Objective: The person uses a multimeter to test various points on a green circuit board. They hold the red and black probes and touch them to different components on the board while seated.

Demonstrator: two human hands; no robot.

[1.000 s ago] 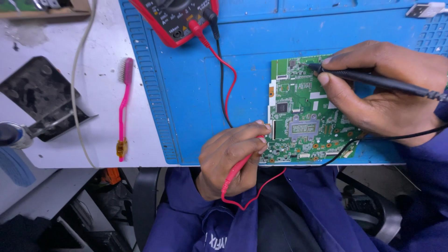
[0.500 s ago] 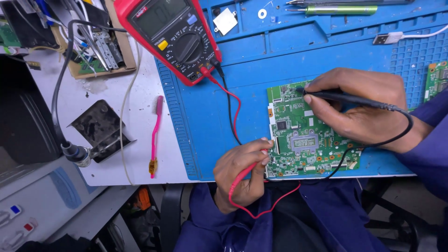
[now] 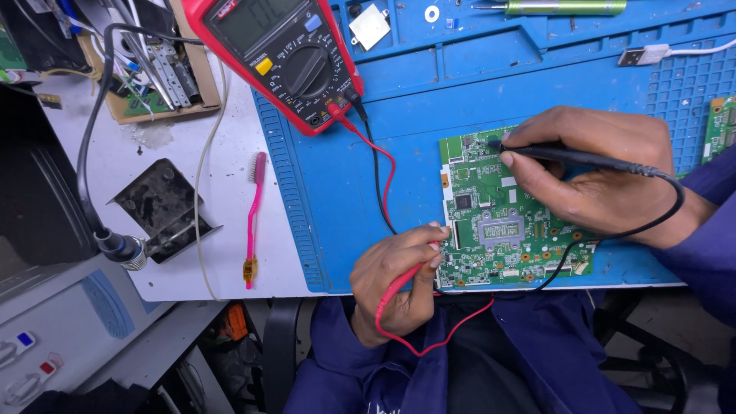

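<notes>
meter (image 3: 284,57): top cut off | red probe (image 3: 399,287) tip: hidden | second board (image 3: 721,126): cropped

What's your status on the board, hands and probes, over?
Left hand pinches red probe at circuit board's left edge. Right hand presses black probe near board's top. Multimeter wired in; leads trail clear.

Green circuit board (image 3: 498,222), blue mat (image 3: 491,84), red multimeter (image 3: 284,54).
</notes>
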